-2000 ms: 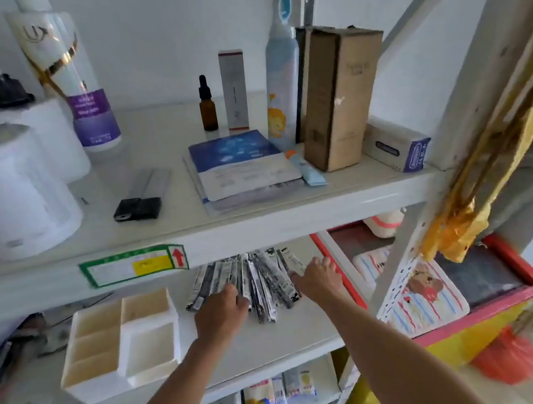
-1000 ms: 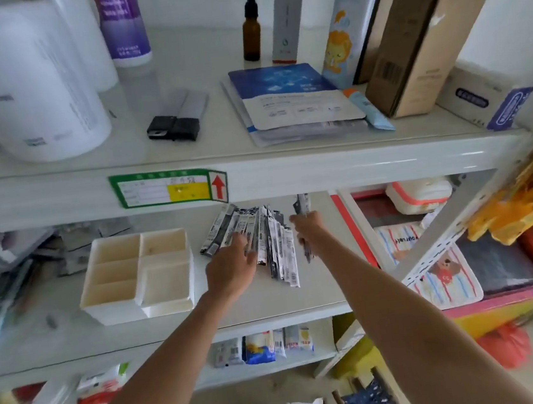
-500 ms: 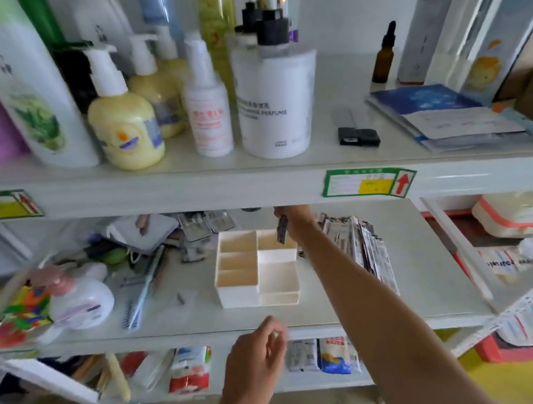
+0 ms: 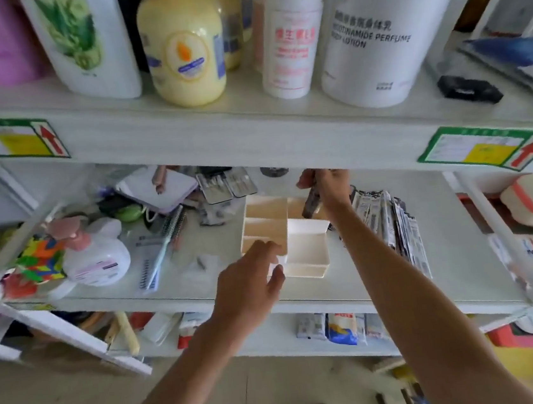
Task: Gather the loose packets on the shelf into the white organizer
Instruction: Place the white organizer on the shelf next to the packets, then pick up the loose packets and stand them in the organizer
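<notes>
The white organizer (image 4: 307,253), with several compartments, sits mid-shelf. My right hand (image 4: 328,185) hovers over its back right compartment, pinching a dark stick packet (image 4: 311,202) that hangs down into it. A fan of loose stick packets (image 4: 394,224) lies just right of the organizer, partly behind my right forearm. My left hand (image 4: 248,287) is at the organizer's front left corner, fingers spread and touching its edge, holding nothing.
Left of the organizer lie a hairbrush (image 4: 164,246), a pump bottle (image 4: 95,254), a colourful cube (image 4: 39,261) and other clutter. Lotion bottles (image 4: 183,41) crowd the shelf above, whose front edge (image 4: 251,137) overhangs my right hand. More packets (image 4: 335,325) sit on the shelf below.
My left hand has risen from below the shelf edge to the organizer's front left corner. My right hand still holds the packet over the organizer. The view has moved closer.
</notes>
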A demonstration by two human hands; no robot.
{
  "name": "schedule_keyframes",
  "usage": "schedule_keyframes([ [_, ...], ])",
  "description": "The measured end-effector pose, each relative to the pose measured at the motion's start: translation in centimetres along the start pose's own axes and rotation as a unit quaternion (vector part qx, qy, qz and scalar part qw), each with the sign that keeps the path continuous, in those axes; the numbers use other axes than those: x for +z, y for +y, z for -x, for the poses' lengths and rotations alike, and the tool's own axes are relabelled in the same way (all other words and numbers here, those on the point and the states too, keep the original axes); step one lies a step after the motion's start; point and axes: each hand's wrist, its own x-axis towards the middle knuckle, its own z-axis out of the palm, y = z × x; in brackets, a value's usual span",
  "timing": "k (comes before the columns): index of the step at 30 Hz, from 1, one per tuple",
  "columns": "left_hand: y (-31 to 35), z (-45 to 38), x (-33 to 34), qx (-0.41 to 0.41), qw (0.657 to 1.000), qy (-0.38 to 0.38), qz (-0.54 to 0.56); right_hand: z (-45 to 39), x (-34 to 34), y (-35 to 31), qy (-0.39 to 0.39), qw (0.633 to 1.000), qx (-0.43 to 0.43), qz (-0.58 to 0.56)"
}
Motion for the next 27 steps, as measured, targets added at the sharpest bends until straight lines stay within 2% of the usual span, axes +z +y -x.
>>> schedule_keyframes([
  [2, -0.7, -3.4, 0.4, 0.042, 0.994, -0.032, -0.095, 0.7, 0.0, 0.6, -0.012, 1.0, -0.024, -0.003],
  [5, -1.5, -5.4, 2.2, 0.04, 0.976, -0.076, -0.201, 1.8, 0.1, 0.9, -0.032, 0.994, -0.071, 0.074],
  [7, -1.7, -5.2, 3.2, 0.049, 0.968, -0.067, -0.236, 2.1, -0.5, 0.9, -0.056, 0.989, -0.071, 0.12],
  [10, -1.9, -4.7, 3.4, 0.08, 0.961, -0.023, -0.263, 2.8, -2.1, 1.3, -0.084, 0.985, -0.073, 0.131],
  [13, -2.4, -4.8, 3.4, 0.094, 0.957, -0.019, -0.274, 4.3, -4.6, 1.5, -0.122, 0.969, -0.087, 0.197],
  [16, -2.7, -5.0, 4.1, 0.138, 0.942, -0.013, -0.306, 5.6, -9.0, 2.7, -0.073, 0.952, -0.107, 0.276],
  [19, -4.7, -6.6, 4.3, 0.223, 0.92, 0.001, -0.323, 5.6, -14.0, 3.1, 0.046, 0.957, -0.036, 0.284],
  [20, -5.5, -7.3, 4.3, 0.26, 0.91, -0.007, -0.323, 5.2, -15.7, 3.3, 0.104, 0.946, 0.009, 0.307],
  [22, -6.5, -8.5, 4.6, 0.313, 0.899, -0.03, -0.306, 4.0, -18.8, 4.0, 0.184, 0.894, 0.128, 0.387],
  [24, -7.2, -9.0, 5.2, 0.33, 0.9, -0.032, -0.283, 3.4, -20.1, 4.7, 0.159, 0.819, 0.24, 0.496],
  [25, -7.5, -8.9, 5.6, 0.333, 0.903, -0.022, -0.271, 3.2, -20.0, 5.0, 0.136, 0.787, 0.265, 0.54],
  [27, -7.8, -8.8, 6.2, 0.342, 0.905, 0.002, -0.254, 2.4, -19.1, 5.3, 0.108, 0.76, 0.272, 0.58],
])
